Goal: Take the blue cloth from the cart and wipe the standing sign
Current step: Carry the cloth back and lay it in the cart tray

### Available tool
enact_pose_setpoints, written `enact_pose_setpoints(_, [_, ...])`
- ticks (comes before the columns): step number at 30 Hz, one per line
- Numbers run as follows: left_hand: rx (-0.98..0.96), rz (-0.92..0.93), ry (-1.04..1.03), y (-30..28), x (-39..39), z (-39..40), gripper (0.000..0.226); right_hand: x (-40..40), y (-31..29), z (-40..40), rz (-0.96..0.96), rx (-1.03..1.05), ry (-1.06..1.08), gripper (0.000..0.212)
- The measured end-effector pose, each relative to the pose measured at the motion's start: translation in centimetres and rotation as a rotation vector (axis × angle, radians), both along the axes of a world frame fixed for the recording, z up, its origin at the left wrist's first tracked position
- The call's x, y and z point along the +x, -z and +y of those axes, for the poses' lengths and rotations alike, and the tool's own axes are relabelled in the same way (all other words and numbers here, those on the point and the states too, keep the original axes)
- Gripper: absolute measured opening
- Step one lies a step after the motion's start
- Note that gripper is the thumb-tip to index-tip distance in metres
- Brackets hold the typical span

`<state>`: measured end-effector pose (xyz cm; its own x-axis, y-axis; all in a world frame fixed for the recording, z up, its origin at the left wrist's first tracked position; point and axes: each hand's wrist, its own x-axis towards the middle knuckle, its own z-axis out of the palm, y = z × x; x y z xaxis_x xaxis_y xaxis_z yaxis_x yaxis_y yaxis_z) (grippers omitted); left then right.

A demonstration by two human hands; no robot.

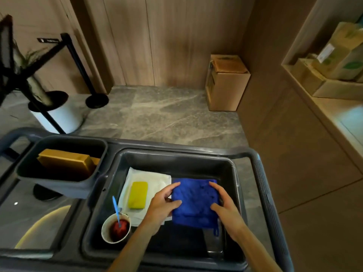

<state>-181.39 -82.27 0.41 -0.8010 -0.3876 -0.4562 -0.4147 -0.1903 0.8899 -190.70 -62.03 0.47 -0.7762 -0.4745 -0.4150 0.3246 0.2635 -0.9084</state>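
Observation:
A folded blue cloth point(194, 201) lies in the dark grey tub point(233, 173) on the cart point(267, 189), with a small loop at its near right corner. My left hand point(164, 203) grips the cloth's left edge, fingers on top. On the opposite edge, my right hand point(224, 207) holds it the same way. A black-framed standing sign point(5, 48) shows at the far left, blurred and cut off by the picture's edge, well away from both hands.
In the tub, left of the blue cloth, are a yellow sponge point(137, 195) on a white cloth point(155, 178) and a paper cup point(115, 228) of red liquid. A smaller bin point(59, 185) holds a brown box. Beyond the cart: a black stanchion point(78, 61), a white planter point(62, 116), a cardboard box point(225, 85).

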Motion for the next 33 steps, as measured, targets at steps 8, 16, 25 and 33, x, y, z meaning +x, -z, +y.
enact_pose_setpoints(8, [0.073, -0.203, 0.091, 4.1, -3.4, -0.5, 0.078, -4.1, 5.1, -0.7, -0.071, 0.100, -0.060, 0.073])
enact_pose_setpoints(16, [0.000, -0.327, 0.172, 9.5, -6.6, -1.9, 0.086, -5.9, 10.8, -3.3, 0.111, 0.341, -0.160, 0.080])
enact_pose_setpoints(25, [-0.305, -0.380, 0.360, 14.0, -6.6, -1.4, 0.090, -5.6, 14.3, -4.5, 0.147, 0.603, -0.365, 0.098])
enact_pose_setpoints(33, [-0.866, -0.486, 0.574, 16.0, -5.5, -1.4, 0.095, -5.4, 15.6, -3.3, 0.246, 0.715, -0.297, 0.098])
